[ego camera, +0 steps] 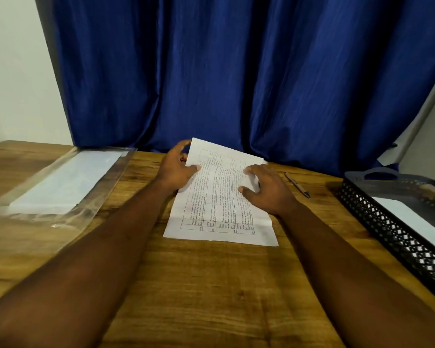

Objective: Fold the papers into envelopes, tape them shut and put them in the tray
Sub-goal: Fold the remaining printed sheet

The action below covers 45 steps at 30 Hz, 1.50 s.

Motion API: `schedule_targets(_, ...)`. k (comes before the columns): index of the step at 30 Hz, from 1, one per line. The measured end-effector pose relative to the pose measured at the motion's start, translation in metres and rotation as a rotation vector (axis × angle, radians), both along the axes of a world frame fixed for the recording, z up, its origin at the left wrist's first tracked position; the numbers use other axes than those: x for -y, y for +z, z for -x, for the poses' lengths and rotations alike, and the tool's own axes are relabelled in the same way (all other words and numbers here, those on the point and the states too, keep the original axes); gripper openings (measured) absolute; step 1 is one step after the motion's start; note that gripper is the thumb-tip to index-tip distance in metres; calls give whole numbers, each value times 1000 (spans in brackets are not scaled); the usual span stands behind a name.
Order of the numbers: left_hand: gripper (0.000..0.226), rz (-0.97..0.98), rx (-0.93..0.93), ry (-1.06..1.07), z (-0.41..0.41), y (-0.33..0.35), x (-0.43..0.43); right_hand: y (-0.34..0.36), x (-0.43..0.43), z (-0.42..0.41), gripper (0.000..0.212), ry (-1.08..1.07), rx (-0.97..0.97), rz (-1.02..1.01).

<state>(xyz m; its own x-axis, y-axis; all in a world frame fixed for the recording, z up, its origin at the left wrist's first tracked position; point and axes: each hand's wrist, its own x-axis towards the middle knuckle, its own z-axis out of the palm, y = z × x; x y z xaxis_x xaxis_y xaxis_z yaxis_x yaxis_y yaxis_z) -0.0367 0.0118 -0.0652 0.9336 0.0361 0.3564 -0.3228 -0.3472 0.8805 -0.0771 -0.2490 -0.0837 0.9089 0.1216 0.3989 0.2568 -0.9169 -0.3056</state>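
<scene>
The curtain (236, 71) is deep blue with long up-and-down folds. The table (211, 285) is warm brown with wavy wood lines. The paper (219, 197) is white with black words in a grid of boxes. The tray (399, 237) is black with little diamond holes. A white sheet (409, 217) shows in it. The plastic bag (60, 182) is see-through with pale white paper inside. The pen (297, 185) is brown.

Pen (297, 185), blue curtain (236, 71), wooden table (199, 285)
</scene>
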Motion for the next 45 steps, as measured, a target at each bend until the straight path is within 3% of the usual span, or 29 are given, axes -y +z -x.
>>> schedule_targets(5,21,-77,-2,33,-5,-5,-6,10,-8,8,109,-74,170,33)
schedule_targets(8,21,-181,5,1,-4,-5,-8,14,-9,8,124,-112,253,115)
schedule_targets(10,21,-306,-18,-5,-2,-5,-10,16,-10,8,116,-124,253,169)
schedule_targets(14,14,-632,-8,-9,-3,-2,-13,16,-16,10,45,-51,135,279)
schedule_targets(16,7,-735,-5,6,0,3,-11,13,-17,9,35,-40,30,237)
schedule_targets(20,39,-846,-16,13,5,11,-3,16,-14,10,35,-21,-72,204)
schedule_targets(24,65,-833,-17,32,7,8,3,15,-17,13,56,-10,-134,170)
schedule_targets(28,42,-888,50,-5,10,0,4,13,-30,17,64,-15,-140,249)
schedule_targets(33,39,-892,70,-76,9,-9,12,7,-54,9,63,121,-306,325)
schedule_targets(38,60,-947,60,-76,8,-10,14,9,-35,-1,76,-10,-484,295)
schedule_targets(45,64,-1016,50,-63,11,-9,19,6,-7,-9,82,-181,-486,269)
